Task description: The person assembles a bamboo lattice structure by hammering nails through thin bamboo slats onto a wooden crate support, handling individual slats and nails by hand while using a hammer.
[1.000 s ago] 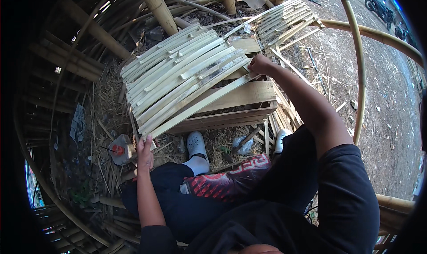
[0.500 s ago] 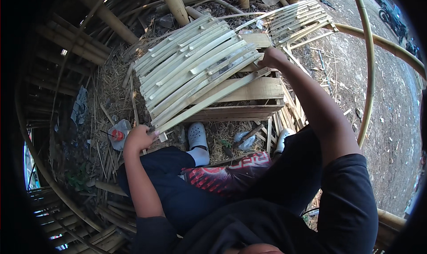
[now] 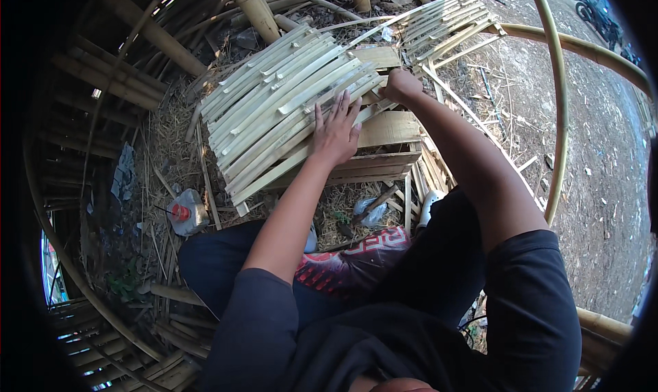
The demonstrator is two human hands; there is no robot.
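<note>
A row of pale split-bamboo slats (image 3: 274, 111) lies side by side across a low wooden plank stand (image 3: 387, 130). My left hand (image 3: 336, 130) rests on the slats near the front right with its fingers spread, holding nothing. My right hand (image 3: 403, 87) is closed at the slats' right ends. Its fingertips are turned away, so I cannot see what is in them. The frontmost slat (image 3: 271, 179) runs slantwise along the near edge, and its middle is covered by my left forearm.
Another slatted bamboo panel (image 3: 445, 23) lies at the far right. A curved bamboo pole (image 3: 556, 111) rises on the right, and a thick bamboo post (image 3: 252, 11) stands behind. A plastic bag with something red (image 3: 181, 212) sits at the left. Offcuts and straw litter the ground.
My left hand has left the slats' near left end and moved right and away from me, opening flat on top of them. My right hand stays at their right ends.
</note>
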